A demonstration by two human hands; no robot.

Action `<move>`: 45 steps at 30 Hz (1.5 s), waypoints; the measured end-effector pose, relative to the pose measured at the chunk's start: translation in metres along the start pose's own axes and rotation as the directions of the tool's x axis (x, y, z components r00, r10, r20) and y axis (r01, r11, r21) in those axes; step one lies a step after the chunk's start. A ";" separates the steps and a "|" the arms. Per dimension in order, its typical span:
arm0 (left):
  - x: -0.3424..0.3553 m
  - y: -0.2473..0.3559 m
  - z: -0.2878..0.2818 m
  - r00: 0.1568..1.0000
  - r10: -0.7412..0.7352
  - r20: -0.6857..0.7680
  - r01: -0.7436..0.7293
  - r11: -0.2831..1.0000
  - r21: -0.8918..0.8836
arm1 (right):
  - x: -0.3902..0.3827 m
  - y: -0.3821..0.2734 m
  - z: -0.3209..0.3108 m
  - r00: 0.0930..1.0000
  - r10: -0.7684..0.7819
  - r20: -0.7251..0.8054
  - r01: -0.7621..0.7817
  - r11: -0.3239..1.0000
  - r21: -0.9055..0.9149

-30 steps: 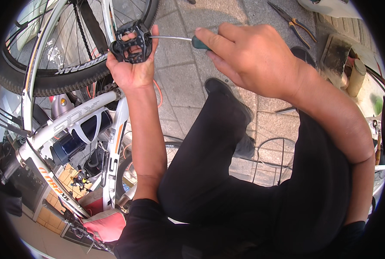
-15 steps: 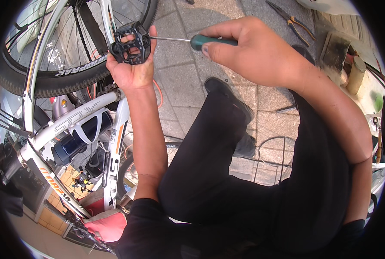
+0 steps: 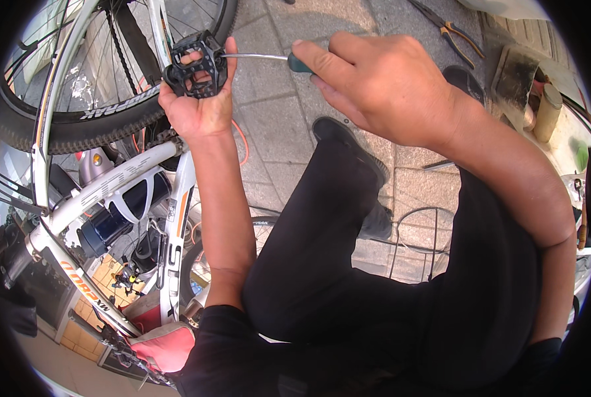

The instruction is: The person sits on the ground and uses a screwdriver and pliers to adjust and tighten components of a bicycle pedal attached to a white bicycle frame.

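My left hand [image 3: 199,118] holds a black bicycle pedal [image 3: 199,65] from below, its fingers showing through the openings of the cage. Closed round the green handle of a screwdriver [image 3: 256,56] is my right hand [image 3: 391,83]. The metal shaft runs leftward to the pedal's right side, where the tip is hidden at the pedal and a left finger. Just beyond the pedal stands the bicycle wheel with its black tyre [image 3: 77,137].
A white bicycle frame [image 3: 113,182] with a dark bottle [image 3: 113,221] in its cage fills the left side. Pliers [image 3: 451,36] with orange and black handles lie on the paving [image 3: 275,132]. A cylindrical container [image 3: 547,116] stands at the right.
My right hand has turned over on the screwdriver handle, its knuckles now uppermost and covering more of the handle. My left hand and the pedal have shifted slightly left.
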State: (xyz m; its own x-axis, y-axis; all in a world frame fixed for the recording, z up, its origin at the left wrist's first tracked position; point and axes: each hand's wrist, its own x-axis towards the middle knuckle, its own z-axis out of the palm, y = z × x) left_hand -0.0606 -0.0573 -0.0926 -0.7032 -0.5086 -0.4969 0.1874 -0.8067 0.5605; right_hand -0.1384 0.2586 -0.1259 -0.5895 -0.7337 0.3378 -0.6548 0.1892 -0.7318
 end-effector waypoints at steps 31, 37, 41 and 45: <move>-0.002 0.001 -0.004 0.997 -0.022 0.070 0.028 0.997 -0.079 | 0.001 0.004 0.001 0.999 -0.001 -0.046 0.002 0.999 0.032; 0.003 -0.007 0.005 0.994 0.055 -0.094 -0.052 0.998 0.037 | 0.005 -0.001 -0.007 1.000 0.011 0.017 -0.011 0.999 0.035; 0.002 -0.006 0.002 0.999 0.034 -0.028 -0.035 0.999 -0.012 | 0.008 -0.002 -0.006 0.999 0.045 -0.018 -0.042 0.988 0.149; 0.002 -0.004 -0.002 1.000 0.018 0.018 -0.018 0.999 -0.040 | 0.015 -0.003 -0.009 0.990 0.125 0.065 -0.138 0.957 0.255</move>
State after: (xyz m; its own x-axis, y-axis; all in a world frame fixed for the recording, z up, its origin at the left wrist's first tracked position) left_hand -0.0617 -0.0554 -0.0972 -0.7119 -0.5179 -0.4743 0.2272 -0.8090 0.5422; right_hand -0.1494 0.2523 -0.1133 -0.6351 -0.7449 0.2043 -0.4250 0.1161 -0.8977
